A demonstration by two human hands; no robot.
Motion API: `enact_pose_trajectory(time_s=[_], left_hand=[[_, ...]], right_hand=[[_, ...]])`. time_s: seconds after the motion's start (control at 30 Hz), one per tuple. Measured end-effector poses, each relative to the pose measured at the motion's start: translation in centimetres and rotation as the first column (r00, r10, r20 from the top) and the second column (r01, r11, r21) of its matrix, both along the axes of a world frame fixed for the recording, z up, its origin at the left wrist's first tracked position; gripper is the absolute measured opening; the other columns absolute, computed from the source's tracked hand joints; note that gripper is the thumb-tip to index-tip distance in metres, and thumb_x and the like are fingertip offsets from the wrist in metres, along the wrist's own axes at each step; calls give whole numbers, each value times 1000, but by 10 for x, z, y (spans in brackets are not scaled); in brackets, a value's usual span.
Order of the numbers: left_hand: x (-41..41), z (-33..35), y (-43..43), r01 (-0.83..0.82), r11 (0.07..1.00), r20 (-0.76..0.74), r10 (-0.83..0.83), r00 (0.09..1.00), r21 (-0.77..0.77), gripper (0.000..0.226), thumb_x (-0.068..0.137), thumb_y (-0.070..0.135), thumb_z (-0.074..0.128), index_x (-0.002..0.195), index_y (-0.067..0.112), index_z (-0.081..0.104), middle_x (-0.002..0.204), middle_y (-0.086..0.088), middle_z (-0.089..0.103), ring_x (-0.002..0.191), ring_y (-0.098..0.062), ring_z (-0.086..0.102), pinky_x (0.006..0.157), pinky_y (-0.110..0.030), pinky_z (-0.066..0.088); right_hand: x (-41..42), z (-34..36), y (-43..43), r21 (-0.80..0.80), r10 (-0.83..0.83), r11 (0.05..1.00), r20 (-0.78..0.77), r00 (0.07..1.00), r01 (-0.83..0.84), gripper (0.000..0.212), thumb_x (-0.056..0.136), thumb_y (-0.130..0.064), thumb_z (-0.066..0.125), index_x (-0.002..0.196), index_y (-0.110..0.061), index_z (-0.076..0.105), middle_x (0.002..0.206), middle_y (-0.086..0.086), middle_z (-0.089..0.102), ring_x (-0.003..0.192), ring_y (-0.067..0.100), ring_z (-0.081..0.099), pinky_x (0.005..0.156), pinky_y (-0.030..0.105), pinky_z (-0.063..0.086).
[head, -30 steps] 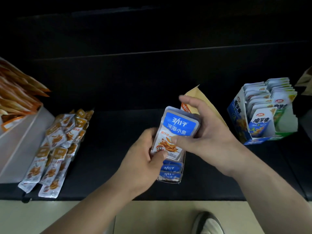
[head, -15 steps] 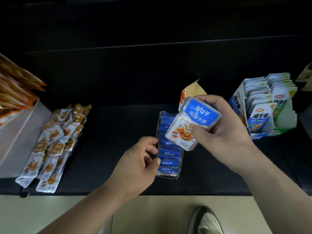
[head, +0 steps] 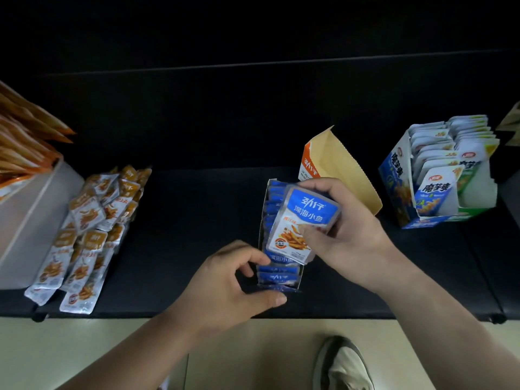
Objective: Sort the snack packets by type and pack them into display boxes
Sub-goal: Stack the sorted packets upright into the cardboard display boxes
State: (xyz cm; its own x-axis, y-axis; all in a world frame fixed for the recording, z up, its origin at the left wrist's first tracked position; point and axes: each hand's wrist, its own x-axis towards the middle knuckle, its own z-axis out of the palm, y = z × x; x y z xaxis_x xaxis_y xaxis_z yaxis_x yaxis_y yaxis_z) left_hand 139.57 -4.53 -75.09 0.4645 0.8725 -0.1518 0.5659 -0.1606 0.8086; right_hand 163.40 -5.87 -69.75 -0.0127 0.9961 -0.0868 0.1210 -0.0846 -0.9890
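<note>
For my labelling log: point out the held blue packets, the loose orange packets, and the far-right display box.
held blue packets (head: 309,210), head view, front packet's blue label.
loose orange packets (head: 84,216), head view, middle of the pile.
far-right display box (head: 396,171), head view, its blue left wall.

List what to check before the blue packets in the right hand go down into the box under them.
1. Grip: the right hand pinches the blue packets between thumb and fingers: ok.
2. Type: the box below already holds the same blue kind: ok.
3. Room in the box: the held stack hides the middle of the row: cannot tell.
4. Box steadied: the left hand curls at its near left corner, contact unclear: cannot tell.
5. Flap: stands up behind the box, out of the way: ok.
6. Orange packets: lie apart at the far left: ok.
</note>
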Motion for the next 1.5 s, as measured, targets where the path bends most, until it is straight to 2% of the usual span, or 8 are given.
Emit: enact_pose_trajectory(time_s=[0.43,0.6,0.73,0.9,1.07,1.2,1.33,1.5], left_hand=[[5,-5,-1,-66,985,-24,71,997,162,24,76,17,91,90,29,76,83,25,63,63,0,56,57,-6,36],[8,-13,3,-99,977,31,94,995,190,31,72,15,92,96,27,77,105,17,61,94,-5,62,73,-6,41],[8,-15,2,-120,981,75,110,991,153,30,75,14,91,99,27,77,125,18,61,115,-5,62,87,-17,52],[13,-16,-1,-165,985,120,157,980,53,43,80,8,86,101,42,71,109,25,72,96,-3,73,85,-32,61],[16,-12,-2,-211,977,156,213,965,-31,49,80,5,86,111,36,64,104,24,75,97,1,72,89,-23,58],[16,-15,-2,-167,986,147,165,975,3,60,81,7,85,129,37,64,114,22,70,109,-3,69,95,-30,58],[12,-26,-5,-211,977,109,206,972,33,80,81,20,88,147,42,49,132,37,52,128,6,54,106,-22,49],[19,-17,-13,-100,995,177,101,979,-11,69,93,9,74,136,59,51,136,31,60,130,2,56,106,-15,44]], right_hand=[[-21,-29,-2,41,89,994,228,970,-101,68,89,7,68,133,-42,52,128,-24,55,124,1,56,99,32,56],[-17,-43,-7,42,151,980,494,856,-197,67,89,-9,72,134,-51,44,129,-44,41,131,-4,34,112,42,34],[-10,-47,-6,32,108,991,385,917,-130,66,92,-3,69,132,-50,46,123,-44,43,128,5,42,106,46,48],[-19,-55,-10,88,-17,996,273,962,-7,69,88,9,70,129,-44,53,125,-35,47,128,9,47,97,34,56],[-41,-56,-16,0,-211,977,77,975,211,73,86,19,64,130,-39,56,159,-8,23,134,-25,27,93,5,46],[-42,-59,-19,-205,-324,937,-200,925,284,97,93,6,68,158,-51,24,136,-39,53,124,-7,59,100,33,55],[-50,-68,-21,-395,-433,870,-324,841,295,83,92,-9,75,159,-34,32,139,-6,66,119,16,69,100,45,57],[-52,-58,-18,-375,-330,910,-392,859,178,85,83,-41,79,156,-45,35,136,-7,68,116,18,71,106,51,51]])
